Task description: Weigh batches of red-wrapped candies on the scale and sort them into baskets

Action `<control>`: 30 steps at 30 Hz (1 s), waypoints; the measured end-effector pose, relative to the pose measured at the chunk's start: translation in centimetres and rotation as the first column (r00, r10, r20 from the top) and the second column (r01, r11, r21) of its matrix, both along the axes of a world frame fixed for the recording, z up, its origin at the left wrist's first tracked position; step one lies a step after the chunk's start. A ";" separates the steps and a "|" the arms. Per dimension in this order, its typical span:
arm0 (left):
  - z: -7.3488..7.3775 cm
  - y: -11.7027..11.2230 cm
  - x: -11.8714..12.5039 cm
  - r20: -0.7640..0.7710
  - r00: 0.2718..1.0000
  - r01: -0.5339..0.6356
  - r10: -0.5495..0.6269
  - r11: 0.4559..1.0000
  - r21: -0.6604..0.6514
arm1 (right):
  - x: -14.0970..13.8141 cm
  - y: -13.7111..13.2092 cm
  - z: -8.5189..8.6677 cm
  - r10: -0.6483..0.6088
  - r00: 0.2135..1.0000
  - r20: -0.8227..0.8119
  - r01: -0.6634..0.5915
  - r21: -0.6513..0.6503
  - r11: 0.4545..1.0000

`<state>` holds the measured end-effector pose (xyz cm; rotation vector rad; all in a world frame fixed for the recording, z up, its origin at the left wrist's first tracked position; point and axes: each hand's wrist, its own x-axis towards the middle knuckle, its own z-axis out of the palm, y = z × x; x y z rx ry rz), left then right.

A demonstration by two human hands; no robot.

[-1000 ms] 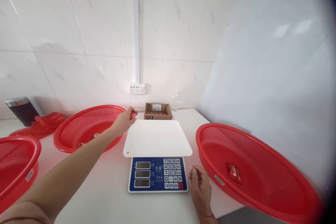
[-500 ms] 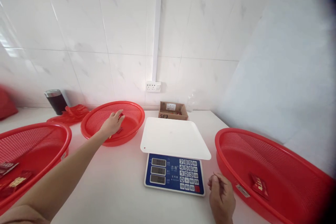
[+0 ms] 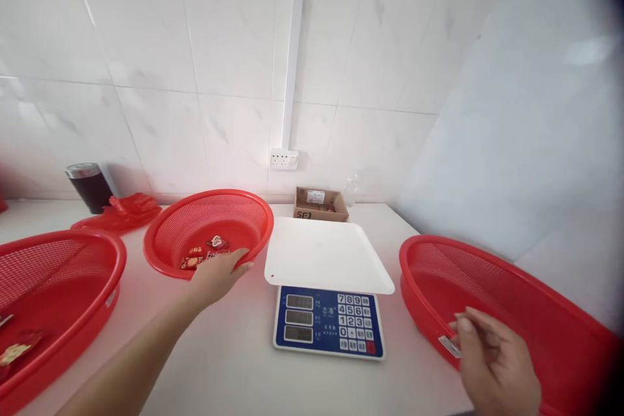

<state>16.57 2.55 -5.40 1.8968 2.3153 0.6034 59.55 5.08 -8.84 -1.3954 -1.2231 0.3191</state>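
Note:
My left hand (image 3: 218,278) grips the near right rim of a round red plastic basket (image 3: 170,221), which looks slightly tilted. Inside that basket lie several small wrapped packets (image 3: 218,243). My right hand (image 3: 497,357) is at the near rim of the large red basket (image 3: 429,299) on the right. Its thumb and fingers are pressed together; what they hold, if anything, is hidden. Between the hands stands a digital scale with a bare white weighing pan (image 3: 322,253) and a blue keypad panel (image 3: 329,322).
Another red basket (image 3: 114,260) with wrapped packets (image 3: 19,351) stands at the left. Behind it are a black tumbler (image 3: 91,188) and a crumpled red plastic bag (image 3: 129,211). A small cardboard box (image 3: 320,205) sits by the wall, below a socket (image 3: 284,159).
My left hand has come out of the round basket's inside and closed on its rim; the basket now leans toward me. My right hand has moved right, from beside the scale to the right basket.

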 end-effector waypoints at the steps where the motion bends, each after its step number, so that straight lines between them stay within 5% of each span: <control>1: -0.1 -0.1 0.6 0.011 1.000 0.021 -0.021 0.999 0.024 | 0.8 0.3 1.0 -0.024 0.995 0.095 0.027 -0.030 0.999; 4: -0.6 -0.6 2.1 0.061 0.996 0.044 -0.063 0.962 0.270 | 3.0 1.0 2.9 0.004 0.960 0.279 0.027 -0.109 0.994; 7: -1.7 -1.5 3.2 0.117 0.992 -0.039 -0.035 0.814 0.579 | 4.6 0.6 3.7 -0.018 0.946 0.324 0.064 -0.133 0.989; 10: -3.4 -2.2 3.5 0.140 0.990 -0.090 -0.014 0.702 0.706 | 5.5 -1.2 4.1 -0.102 0.957 0.273 0.149 -0.157 0.976; 14: -5.5 -2.1 3.2 0.171 0.976 0.002 -0.134 0.794 0.608 | 5.4 -4.0 3.9 0.038 0.998 0.059 -0.014 -0.363 0.932; 17: -6.5 -1.5 3.1 0.230 0.931 0.151 -0.283 0.873 0.464 | 4.3 -5.4 2.5 0.172 0.966 -0.194 -0.247 -0.495 0.833; 20: -7.1 -0.6 2.8 0.331 0.896 0.174 -0.295 0.921 0.349 | 2.8 -5.8 0.8 0.126 0.897 -0.424 -0.358 -0.530 0.769; 26: -7.5 0.7 1.9 0.591 0.803 -0.084 -0.072 0.969 0.232 | 1.9 -3.8 -1.2 -0.127 0.657 -0.743 -0.201 -0.335 0.920; 30: -7.0 0.4 1.9 0.592 0.803 -0.090 -0.066 0.969 0.230 | 2.4 -2.8 -2.2 -0.149 0.632 -0.761 -0.064 -0.243 0.968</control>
